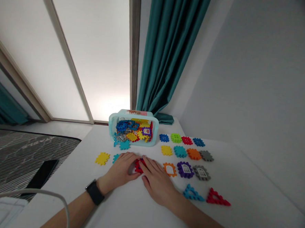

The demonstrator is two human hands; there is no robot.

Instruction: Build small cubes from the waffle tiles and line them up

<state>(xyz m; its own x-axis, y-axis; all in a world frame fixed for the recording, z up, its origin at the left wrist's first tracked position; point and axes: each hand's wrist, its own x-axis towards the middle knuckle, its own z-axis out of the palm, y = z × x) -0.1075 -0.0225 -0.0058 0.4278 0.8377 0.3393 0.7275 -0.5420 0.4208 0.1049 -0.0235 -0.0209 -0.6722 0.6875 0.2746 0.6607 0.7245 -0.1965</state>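
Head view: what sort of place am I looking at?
Probably a room in a home: a long teal curtain hangs beyond a white table, and colourful, toy-like pieces lie on it.

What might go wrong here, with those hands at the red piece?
The left hand might nudge the turquoise piece partly hidden behind it. The right forearm could brush the blue triangle, close by in this view. Loose pieces might slide out of the tub, whose opening faces the person.
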